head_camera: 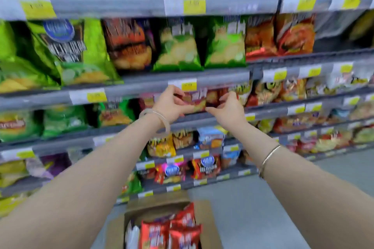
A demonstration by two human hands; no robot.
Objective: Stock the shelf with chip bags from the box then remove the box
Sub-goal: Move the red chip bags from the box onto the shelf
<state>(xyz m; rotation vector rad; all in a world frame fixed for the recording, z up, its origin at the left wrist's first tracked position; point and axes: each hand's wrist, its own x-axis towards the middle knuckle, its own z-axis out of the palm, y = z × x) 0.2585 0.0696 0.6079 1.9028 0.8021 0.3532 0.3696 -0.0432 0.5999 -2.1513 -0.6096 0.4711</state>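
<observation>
Both arms stretched out toward the shelf [202, 116]. Left hand [169, 105], grip pinched on the left edge of a red chip bag [197, 100]; right hand [229, 110], thumb and fingers pinched on its right side. Bag upright between the two hands, at the front of a middle shelf, just under a yellow price tag [189, 85]. More red and yellow bags just beside it to the right. Pale bangle [162, 119] on the left wrist, thin bracelet [269, 157] on the right forearm. Green chip bags [225, 43] on the shelf above, upright in a row. Down below on the floor, open cardboard box [206, 220], flaps out, red bags [172, 232] standing inside it, close against the lowest shelves. View somewhat blurred; print on the bags unreadable.
</observation>
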